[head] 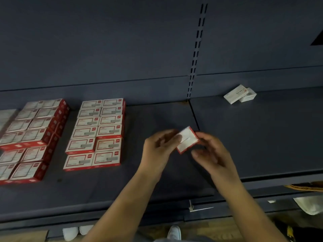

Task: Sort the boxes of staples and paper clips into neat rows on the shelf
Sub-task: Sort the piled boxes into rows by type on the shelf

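Boxes (95,132) stand in neat rows on the shelf (157,117), while the left hand (160,147) and right hand (209,152) pinch one small box (187,139) between them.

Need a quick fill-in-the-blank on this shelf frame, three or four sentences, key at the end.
1. The small red-and-white cardboard box is held by ____ hands.
2. The tidy two-column block of red-and-white boxes lies to the ____ of the left hand.
3. Two loose white boxes lie at the back of the dark shelf, ____ the slotted upright.

Missing words: both; left; right of
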Motion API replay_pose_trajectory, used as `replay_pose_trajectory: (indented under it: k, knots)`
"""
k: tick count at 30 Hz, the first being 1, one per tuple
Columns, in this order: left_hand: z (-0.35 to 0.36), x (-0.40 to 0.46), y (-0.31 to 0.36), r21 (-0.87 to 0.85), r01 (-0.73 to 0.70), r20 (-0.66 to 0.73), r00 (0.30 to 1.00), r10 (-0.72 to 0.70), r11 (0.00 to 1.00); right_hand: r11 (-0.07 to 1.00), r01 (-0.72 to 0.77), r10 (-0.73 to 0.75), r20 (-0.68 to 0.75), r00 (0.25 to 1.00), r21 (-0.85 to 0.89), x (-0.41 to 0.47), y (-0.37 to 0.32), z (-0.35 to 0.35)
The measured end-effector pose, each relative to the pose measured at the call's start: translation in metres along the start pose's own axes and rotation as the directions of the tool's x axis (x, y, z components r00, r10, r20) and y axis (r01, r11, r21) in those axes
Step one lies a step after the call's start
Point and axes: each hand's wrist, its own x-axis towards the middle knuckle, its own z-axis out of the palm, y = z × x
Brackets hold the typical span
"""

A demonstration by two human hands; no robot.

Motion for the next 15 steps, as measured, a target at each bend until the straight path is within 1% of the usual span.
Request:
replay_pose_trajectory:
  k: [1,3,4,6,8,11,12,13,15]
  knots:
    - [-0.007,-0.001,-0.001,0.074,-0.097,0.004,0.995,0.097,0.993,0.998,-0.037,0.038,-0.027,0.999,0.044,0.001,-0.001,0.004]
    - [-0.022,-0.004,-0.002,0.239,-0.276,0.052,0.961,0.271,0.931,0.986,-0.145,0.150,-0.058,0.987,0.082,0.003,-0.004,0.013]
    - [-0.029,-0.005,-0.003,0.314,-0.355,0.084,0.934,0.346,0.880,0.974,-0.198,0.203,-0.035,0.979,0.109,0.005,-0.006,0.018]
    - [-0.043,-0.009,-0.003,0.426,-0.491,0.159,0.868,0.471,0.760,0.950,-0.264,0.258,0.056,0.964,0.169,0.009,-0.011,0.026]
    - [-0.056,-0.011,-0.003,0.488,-0.560,0.203,0.819,0.537,0.670,0.933,-0.294,0.274,0.119,0.954,0.208,0.012,-0.014,0.034]
    - [-0.077,-0.014,0.001,0.541,-0.618,0.246,0.765,0.596,0.570,0.896,-0.331,0.288,0.180,0.940,0.295,0.016,-0.019,0.052]
    - [-0.085,-0.016,0.002,0.532,-0.633,0.261,0.755,0.602,0.563,0.883,-0.337,0.284,0.201,0.937,0.326,0.017,-0.021,0.058]
    - [-0.093,-0.017,0.004,0.507,-0.635,0.266,0.759,0.595,0.583,0.872,-0.330,0.265,0.218,0.939,0.362,0.017,-0.021,0.064]
    - [-0.110,-0.019,0.008,0.445,-0.586,0.246,0.807,0.537,0.677,0.856,-0.300,0.223,0.223,0.949,0.422,0.016,-0.024,0.076]
